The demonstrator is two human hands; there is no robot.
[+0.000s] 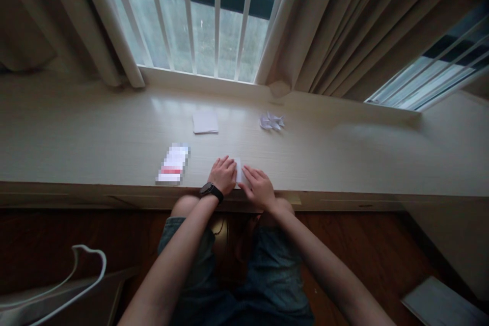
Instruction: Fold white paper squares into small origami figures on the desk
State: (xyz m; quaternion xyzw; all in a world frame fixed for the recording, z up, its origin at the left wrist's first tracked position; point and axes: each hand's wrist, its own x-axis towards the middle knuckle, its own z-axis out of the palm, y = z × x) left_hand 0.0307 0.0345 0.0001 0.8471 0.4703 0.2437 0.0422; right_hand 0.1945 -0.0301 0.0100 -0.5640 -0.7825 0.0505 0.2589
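Observation:
A small piece of white paper (239, 170) lies at the front edge of the pale desk, between my two hands. My left hand (223, 174), with a black watch on the wrist, rests with its fingers stretched out at the paper's left side. From the right, my right hand (259, 186) lies over part of the paper, fingers extended and thumb apart. Both hands press down on the sheet rather than lift it, and their fingers hide some of it. Farther back sits a stack of white square paper (205, 121). To its right is a cluster of folded paper pieces (272, 121).
A phone (173, 164) with a blurred screen lies left of my hands. The long pale desk (362, 153) runs below a barred window (191, 25) with beige curtains (336, 25). My knees are against its front edge. A white curved frame (103, 260) stands at lower left.

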